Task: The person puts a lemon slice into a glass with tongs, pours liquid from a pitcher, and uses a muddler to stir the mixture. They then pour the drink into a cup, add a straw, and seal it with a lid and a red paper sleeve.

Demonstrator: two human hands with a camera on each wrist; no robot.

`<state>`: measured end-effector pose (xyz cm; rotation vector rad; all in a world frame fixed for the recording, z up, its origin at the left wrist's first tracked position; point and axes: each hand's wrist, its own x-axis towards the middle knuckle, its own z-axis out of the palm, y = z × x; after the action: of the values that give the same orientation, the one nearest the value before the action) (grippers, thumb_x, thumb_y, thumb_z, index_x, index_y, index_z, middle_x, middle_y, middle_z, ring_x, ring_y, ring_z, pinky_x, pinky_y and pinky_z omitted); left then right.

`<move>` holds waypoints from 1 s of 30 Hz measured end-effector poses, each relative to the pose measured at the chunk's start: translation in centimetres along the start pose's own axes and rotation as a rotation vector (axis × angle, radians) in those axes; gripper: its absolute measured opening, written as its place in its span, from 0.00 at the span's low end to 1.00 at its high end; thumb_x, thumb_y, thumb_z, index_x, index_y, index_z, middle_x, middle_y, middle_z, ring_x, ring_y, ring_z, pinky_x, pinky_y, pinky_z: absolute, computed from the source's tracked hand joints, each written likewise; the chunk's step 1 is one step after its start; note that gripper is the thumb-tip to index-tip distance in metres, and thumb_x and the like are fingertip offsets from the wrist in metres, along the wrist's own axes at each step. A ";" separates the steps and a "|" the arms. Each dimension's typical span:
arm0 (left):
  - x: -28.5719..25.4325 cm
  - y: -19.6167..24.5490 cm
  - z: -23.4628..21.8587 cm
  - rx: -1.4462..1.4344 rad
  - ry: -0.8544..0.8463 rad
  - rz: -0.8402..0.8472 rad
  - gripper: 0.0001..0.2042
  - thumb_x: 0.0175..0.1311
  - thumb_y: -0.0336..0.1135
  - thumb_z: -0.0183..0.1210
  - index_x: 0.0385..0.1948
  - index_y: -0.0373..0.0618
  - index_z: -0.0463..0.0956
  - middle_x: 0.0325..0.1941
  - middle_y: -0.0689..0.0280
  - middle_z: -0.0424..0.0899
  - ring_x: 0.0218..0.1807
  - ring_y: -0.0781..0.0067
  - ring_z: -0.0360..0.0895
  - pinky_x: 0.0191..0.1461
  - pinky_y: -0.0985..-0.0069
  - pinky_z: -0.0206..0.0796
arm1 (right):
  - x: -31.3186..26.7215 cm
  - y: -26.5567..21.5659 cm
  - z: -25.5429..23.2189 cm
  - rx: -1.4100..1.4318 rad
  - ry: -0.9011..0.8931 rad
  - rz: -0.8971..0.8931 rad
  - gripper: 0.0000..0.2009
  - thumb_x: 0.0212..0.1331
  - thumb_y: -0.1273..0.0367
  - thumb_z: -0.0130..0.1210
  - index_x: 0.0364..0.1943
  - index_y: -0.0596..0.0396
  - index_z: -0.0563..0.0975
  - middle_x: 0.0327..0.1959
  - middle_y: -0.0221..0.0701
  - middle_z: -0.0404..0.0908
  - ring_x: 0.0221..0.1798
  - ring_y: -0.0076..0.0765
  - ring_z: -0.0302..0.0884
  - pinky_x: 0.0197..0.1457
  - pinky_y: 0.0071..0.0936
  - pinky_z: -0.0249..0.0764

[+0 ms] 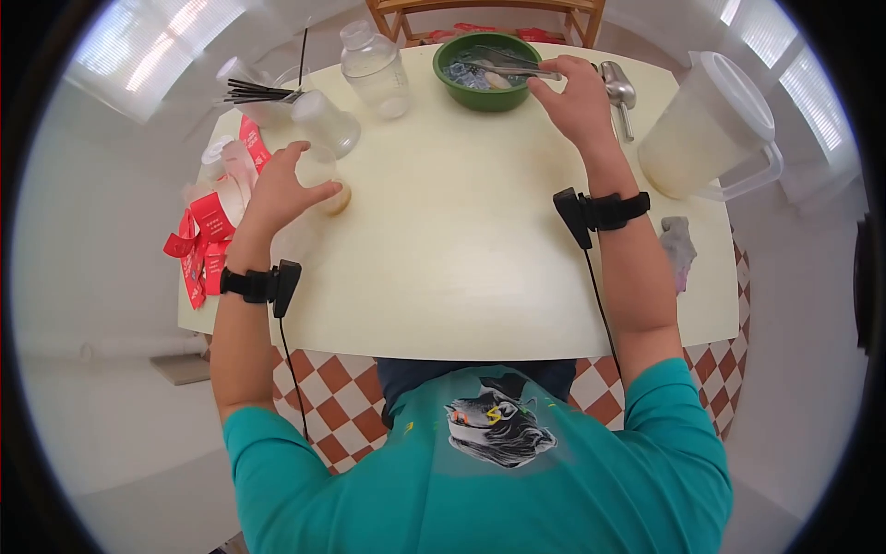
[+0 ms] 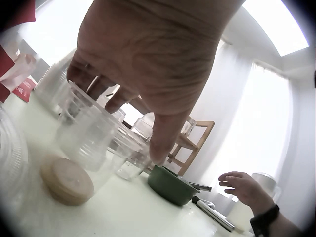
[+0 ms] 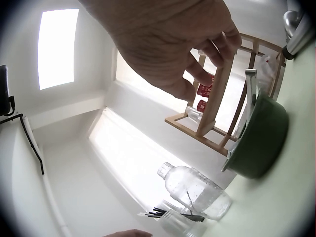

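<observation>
My left hand point(image 1: 281, 187) is around a clear plastic cup point(image 2: 94, 133), fingertips at one side of its rim and thumb at the other. A tan layer point(image 2: 69, 181) shows at the cup's bottom. At the back, the green bowl point(image 1: 484, 99) holds ice and a pale oval piece, with metal tongs point(image 1: 517, 70) lying across its rim. My right hand point(image 1: 577, 100) hovers by the bowl's right side near the tongs' handle end. In the right wrist view its relaxed fingers point(image 3: 200, 69) are apart from the tongs, holding nothing.
A clear shaker bottle point(image 1: 377, 69), upturned cups point(image 1: 325, 125) and black straws point(image 1: 258, 92) stand back left. Red-and-white packaging point(image 1: 217, 217) lies along the left edge. Metal utensils point(image 1: 618, 88), a lidded pitcher point(image 1: 706, 129) and a grey cloth point(image 1: 678, 249) are on the right.
</observation>
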<state>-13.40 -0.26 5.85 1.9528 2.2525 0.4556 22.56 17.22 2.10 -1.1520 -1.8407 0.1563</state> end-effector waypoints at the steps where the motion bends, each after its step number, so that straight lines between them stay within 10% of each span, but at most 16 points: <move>1: -0.6 1.7 0.1 -0.039 -0.010 0.020 0.39 0.43 0.48 0.70 0.57 0.36 0.67 0.57 0.48 0.73 0.60 0.51 0.69 0.63 0.64 0.61 | 0.0 0.0 0.0 -0.009 0.001 0.001 0.17 0.47 0.60 0.64 0.39 0.54 0.82 0.47 0.40 0.79 0.50 0.45 0.77 0.53 0.36 0.72; 16: 0.3 10.9 7.3 -0.565 0.128 0.418 0.37 0.35 0.39 0.73 0.54 0.40 0.69 0.57 0.58 0.70 0.61 0.58 0.68 0.65 0.68 0.61 | 2.1 0.9 1.1 -0.185 -0.101 -0.034 0.16 0.49 0.61 0.62 0.38 0.57 0.82 0.48 0.42 0.79 0.53 0.49 0.74 0.56 0.40 0.70; 21: 0.5 11.0 7.9 -0.738 0.115 0.396 0.39 0.35 0.39 0.74 0.55 0.41 0.68 0.57 0.59 0.70 0.61 0.59 0.68 0.65 0.66 0.60 | 6.5 0.0 3.1 -0.578 -0.516 -0.004 0.16 0.51 0.59 0.59 0.37 0.57 0.82 0.41 0.40 0.82 0.49 0.50 0.76 0.50 0.42 0.75; 30: 0.9 10.1 8.7 -0.829 0.052 0.393 0.43 0.34 0.40 0.75 0.60 0.42 0.64 0.60 0.59 0.69 0.61 0.57 0.68 0.65 0.63 0.61 | 9.2 1.8 5.8 -0.702 -0.707 -0.129 0.16 0.52 0.59 0.60 0.37 0.57 0.81 0.40 0.43 0.82 0.48 0.51 0.77 0.51 0.41 0.75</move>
<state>-1.49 3.03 0.84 1.8660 1.3137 1.2450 18.17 27.15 3.71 -1.5696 -2.7159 -0.2083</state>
